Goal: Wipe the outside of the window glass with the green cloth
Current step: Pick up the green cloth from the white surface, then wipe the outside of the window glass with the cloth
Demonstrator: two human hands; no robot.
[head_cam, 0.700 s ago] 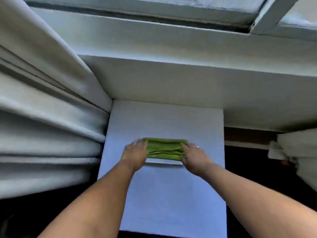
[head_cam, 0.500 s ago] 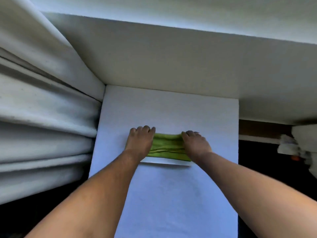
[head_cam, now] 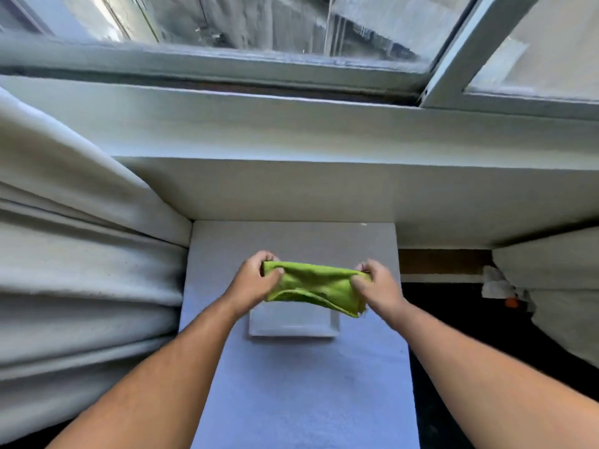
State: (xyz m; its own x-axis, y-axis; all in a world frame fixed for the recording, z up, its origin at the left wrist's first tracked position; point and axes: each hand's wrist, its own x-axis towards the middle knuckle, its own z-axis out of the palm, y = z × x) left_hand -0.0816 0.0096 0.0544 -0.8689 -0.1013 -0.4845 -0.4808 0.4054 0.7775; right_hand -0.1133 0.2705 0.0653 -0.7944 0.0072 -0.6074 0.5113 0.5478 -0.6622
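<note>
The green cloth (head_cam: 312, 285) hangs folded between both hands, lifted off a white square tray (head_cam: 293, 324). My left hand (head_cam: 254, 280) grips its left end. Its right end is pinched by my right hand (head_cam: 376, 285). The tray rests on a narrow white table (head_cam: 291, 390). The window glass (head_cam: 259, 21) runs along the top of the view behind a white frame (head_cam: 207, 64). At the top right a second sash (head_cam: 534, 64) stands at an angle.
A wide white sill (head_cam: 324, 131) lies between the table and the window. Folded white curtains (head_cam: 71, 254) fill the left side. More white fabric (head_cam: 557, 280) hangs at the right above dark floor. A brown board (head_cam: 444, 261) shows under the sill.
Both hands closed on the cloth and raised it off the white tray, where it lay flat before. The view tilted up, so the window now shows.
</note>
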